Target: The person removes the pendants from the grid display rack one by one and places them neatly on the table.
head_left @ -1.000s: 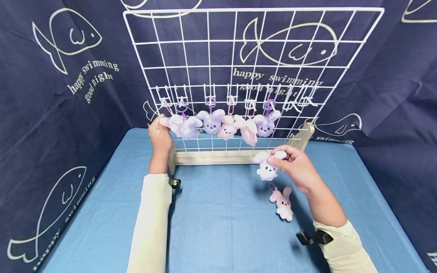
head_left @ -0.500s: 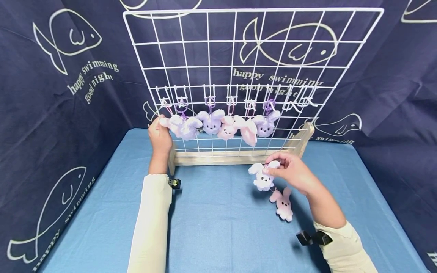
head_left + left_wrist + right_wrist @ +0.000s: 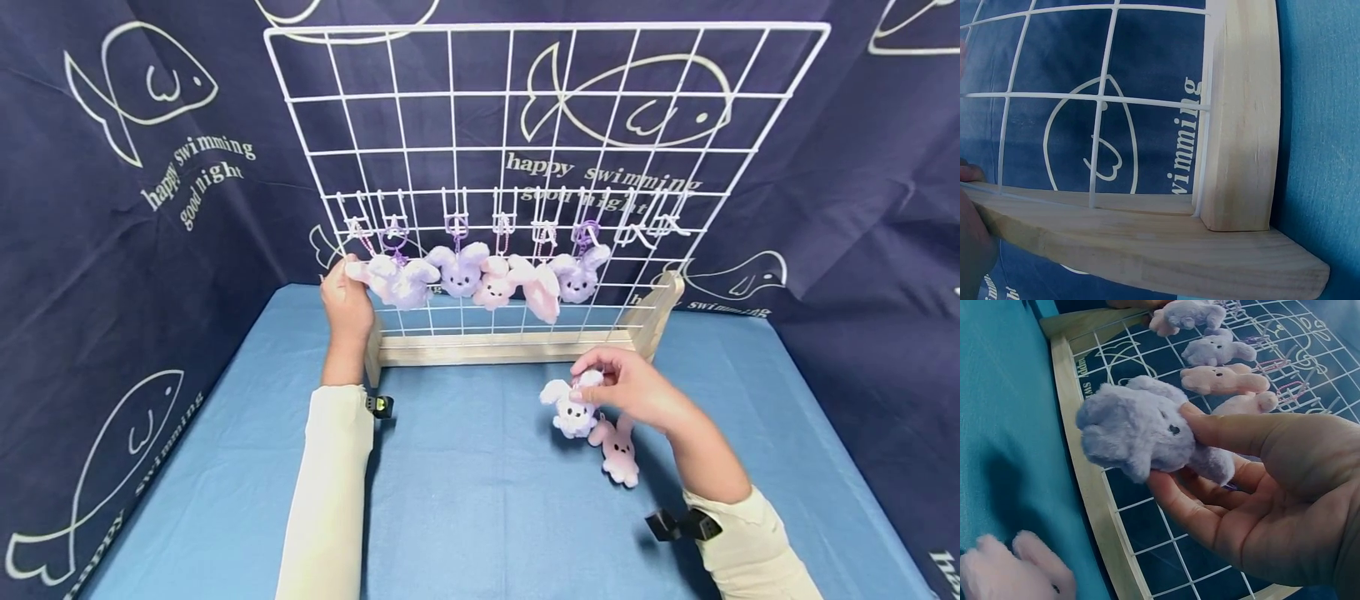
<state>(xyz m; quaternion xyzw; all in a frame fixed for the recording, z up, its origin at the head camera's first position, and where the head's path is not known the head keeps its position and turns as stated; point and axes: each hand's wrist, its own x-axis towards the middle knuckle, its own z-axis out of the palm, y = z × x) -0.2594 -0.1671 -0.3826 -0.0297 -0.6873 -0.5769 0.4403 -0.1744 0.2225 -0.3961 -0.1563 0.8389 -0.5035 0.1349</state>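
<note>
My right hand (image 3: 637,390) pinches a pale lilac plush bunny keychain (image 3: 574,418) near its ear, above the table; in the right wrist view the bunny (image 3: 1129,428) lies between thumb and fingers. Just behind it, a pink bunny keychain (image 3: 618,457) lies on the blue cloth, its upper part partly covered. On the left, my left hand (image 3: 347,307) grips the side of the white wire grid rack (image 3: 480,152); the left wrist view has fingers (image 3: 971,244) at its wooden upright (image 3: 1085,240). Several lilac and pink bunnies (image 3: 459,271) hang from the rack's hooks.
Two white hooks (image 3: 667,225) at the rack's right end carry no bunny. A wooden base bar (image 3: 480,350) runs along the rack's bottom. Dark blue fabric (image 3: 150,317) with fish prints surrounds the blue-covered table (image 3: 465,500).
My right hand has moved down and to the left with the lilac bunny, which now overlaps the pink one on the table. The left hand keeps its grip. The head view has shifted slightly.
</note>
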